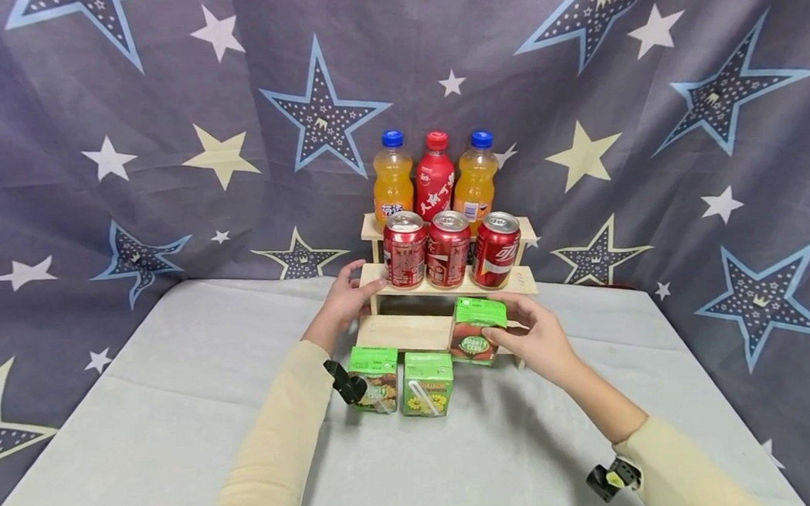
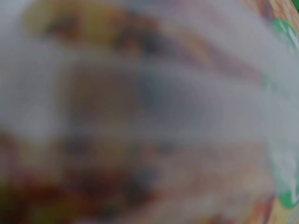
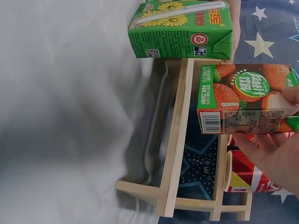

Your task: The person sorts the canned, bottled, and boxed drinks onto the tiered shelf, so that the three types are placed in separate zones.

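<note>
My right hand (image 1: 539,338) pinches a green-topped lychee juice box (image 1: 471,332) at its right side, over the lowest step of a tiered wooden rack (image 1: 403,332). In the right wrist view, thumb and fingers hold the juice box (image 3: 252,91), printed with red lychees, by one end. My left hand (image 1: 344,299) grips the rack's left end at the middle step, with the thumb near a red can (image 1: 405,251). Two more green juice boxes, one brown-printed (image 1: 379,371) and one with yellow flowers (image 1: 427,387), stand in front. The left wrist view shows a blurred box surface (image 2: 210,107).
Red cans (image 1: 449,252) line the middle step. Behind them on the top step stand two orange drink bottles (image 1: 393,180) with blue caps and one red bottle (image 1: 435,177). A star-patterned curtain (image 1: 394,68) hangs behind the pale cloth-covered table (image 1: 144,424).
</note>
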Tool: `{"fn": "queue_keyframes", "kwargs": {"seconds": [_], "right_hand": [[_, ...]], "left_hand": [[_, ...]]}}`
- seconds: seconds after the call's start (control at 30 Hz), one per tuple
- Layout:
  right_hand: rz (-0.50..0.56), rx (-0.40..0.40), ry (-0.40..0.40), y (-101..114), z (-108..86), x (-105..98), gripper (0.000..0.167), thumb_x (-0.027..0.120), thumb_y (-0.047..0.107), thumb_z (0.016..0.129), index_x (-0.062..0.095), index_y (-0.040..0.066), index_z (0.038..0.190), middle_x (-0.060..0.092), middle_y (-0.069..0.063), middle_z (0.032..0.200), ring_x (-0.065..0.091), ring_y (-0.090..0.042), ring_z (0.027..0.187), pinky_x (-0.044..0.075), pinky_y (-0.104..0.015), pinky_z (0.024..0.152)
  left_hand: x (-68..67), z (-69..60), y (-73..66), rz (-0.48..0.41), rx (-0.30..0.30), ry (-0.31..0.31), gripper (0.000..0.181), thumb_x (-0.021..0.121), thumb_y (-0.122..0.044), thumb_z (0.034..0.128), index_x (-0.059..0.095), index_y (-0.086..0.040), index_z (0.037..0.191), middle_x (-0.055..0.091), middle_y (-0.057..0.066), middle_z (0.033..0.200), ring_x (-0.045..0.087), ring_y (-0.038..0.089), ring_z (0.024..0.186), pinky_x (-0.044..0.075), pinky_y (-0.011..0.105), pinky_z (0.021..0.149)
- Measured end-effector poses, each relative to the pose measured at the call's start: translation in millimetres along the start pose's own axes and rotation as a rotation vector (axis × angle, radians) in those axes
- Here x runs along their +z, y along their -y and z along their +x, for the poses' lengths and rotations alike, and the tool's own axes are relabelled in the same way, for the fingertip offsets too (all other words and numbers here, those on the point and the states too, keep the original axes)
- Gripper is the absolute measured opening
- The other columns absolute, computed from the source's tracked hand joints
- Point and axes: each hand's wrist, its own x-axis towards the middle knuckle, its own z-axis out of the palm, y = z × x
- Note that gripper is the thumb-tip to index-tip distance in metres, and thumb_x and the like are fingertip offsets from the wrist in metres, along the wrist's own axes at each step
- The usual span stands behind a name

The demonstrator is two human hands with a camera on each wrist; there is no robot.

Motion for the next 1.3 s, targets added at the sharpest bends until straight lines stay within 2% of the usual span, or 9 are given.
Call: {"fn": "queue_keyframes", "kwargs": {"seconds": [0.13,0.27,0.53,0.77,0.87,1.13,1.3], "right_hand": [[0.003,-0.01,-0.004,-0.9,5.5,5.2,0.047,0.072,0.004,0.08,0.056,0.003,0.125,0.065,-0.021,0.107,0.062,0.0,0.09,0.056,-0.028,0.08],[0.007,-0.009,-0.006,-1.4,10.8,10.1,0.048,0.072,0.005,0.08,0.056,0.004,0.125,0.066,-0.02,0.106,0.063,-0.001,0.089,0.055,-0.026,0.079],[0.0,0.009,0.011,0.0,19.8,19.6,0.048,0.072,0.006,0.08,0.056,0.007,0.125,0.066,-0.019,0.108,0.064,-0.013,0.091,0.054,-0.025,0.077],[0.039,-0.019,0.015,-2.4,27.8,27.3,0.048,0.073,0.005,0.08,0.056,0.005,0.124,0.066,-0.02,0.109,0.063,-0.002,0.088,0.052,-0.019,0.077],[0.049,-0.018,0.015,-3.0,31.3,30.4,0.048,0.073,0.006,0.08,0.056,0.004,0.125,0.066,-0.019,0.108,0.063,-0.003,0.088,0.052,-0.019,0.076],[0.074,0.036,0.002,-1.2,40.0,41.0,0.047,0.072,0.007,0.08,0.057,0.009,0.125,0.065,-0.019,0.11,0.064,-0.016,0.093,0.052,-0.019,0.074],[0.065,0.029,0.006,-0.8,44.1,48.0,0.048,0.072,0.007,0.08,0.056,0.008,0.125,0.066,-0.019,0.109,0.064,-0.025,0.096,0.051,-0.019,0.074]], "left_hand": [[0.2,-0.1,0.2,0.004,0.001,-0.001,0.072,0.063,-0.019,0.0894,0.02,-0.022,0.147,0.04,0.021,0.138,0.05,0.039,0.122,0.044,0.052,0.099],[0.5,-0.2,-0.1,0.002,-0.004,-0.005,0.072,0.063,-0.018,0.0894,0.02,-0.022,0.147,0.041,0.021,0.137,0.049,0.039,0.122,0.044,0.052,0.099],[0.1,-0.7,0.1,0.009,-0.009,-0.008,0.071,0.063,-0.019,0.0898,0.021,-0.022,0.147,0.041,0.02,0.137,0.049,0.038,0.122,0.044,0.052,0.099],[0.1,0.3,0.0,0.0,-0.005,0.001,0.072,0.063,-0.018,0.0898,0.02,-0.022,0.147,0.041,0.021,0.136,0.049,0.04,0.123,0.045,0.052,0.098],[0.8,0.1,-0.4,-0.006,-0.001,0.003,0.072,0.063,-0.017,0.0895,0.02,-0.021,0.147,0.042,0.021,0.136,0.048,0.041,0.123,0.045,0.052,0.098],[1.5,-1.5,-1.8,-0.002,0.009,0.004,0.072,0.062,-0.016,0.09,0.019,-0.02,0.148,0.041,0.022,0.137,0.047,0.043,0.123,0.044,0.052,0.098],[1.2,-1.8,-1.0,-0.014,0.011,0.005,0.072,0.062,-0.016,0.0898,0.02,-0.02,0.148,0.042,0.022,0.137,0.047,0.043,0.123,0.044,0.052,0.098]]}}
